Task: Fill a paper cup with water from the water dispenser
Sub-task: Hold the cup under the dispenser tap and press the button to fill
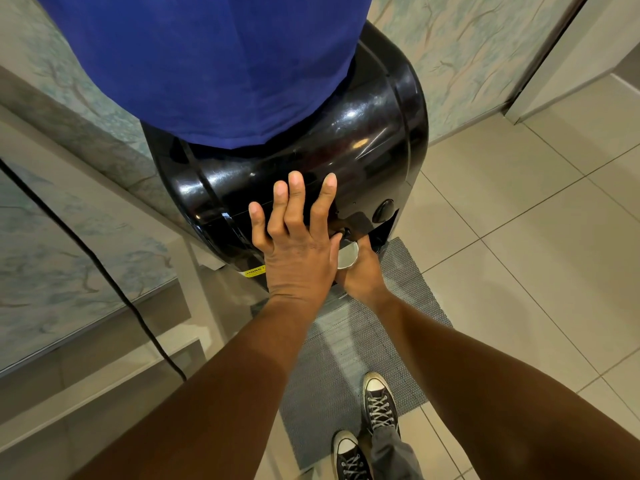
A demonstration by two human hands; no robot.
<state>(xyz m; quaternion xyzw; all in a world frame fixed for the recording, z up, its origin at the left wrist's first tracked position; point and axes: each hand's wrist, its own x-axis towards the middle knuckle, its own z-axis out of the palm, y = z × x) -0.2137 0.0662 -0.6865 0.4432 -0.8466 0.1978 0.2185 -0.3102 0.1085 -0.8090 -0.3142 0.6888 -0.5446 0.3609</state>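
Observation:
A glossy black water dispenser (346,147) stands in front of me, its bottle hidden under a blue cloth cover (207,64). My left hand (294,237) lies flat on the dispenser's front top with its fingers spread and its thumb down by the tap (344,233). Just under that tap, my right hand (363,271) grips a white paper cup (346,257); only the cup's rim and inside show. Whether water is flowing cannot be seen.
A grey mat (346,358) lies on the beige tiled floor (519,237) below the dispenser, with my two black sneakers (379,403) on it. A black cable (114,282) runs down the ledge at left. A second round tap button (383,210) sits to the right.

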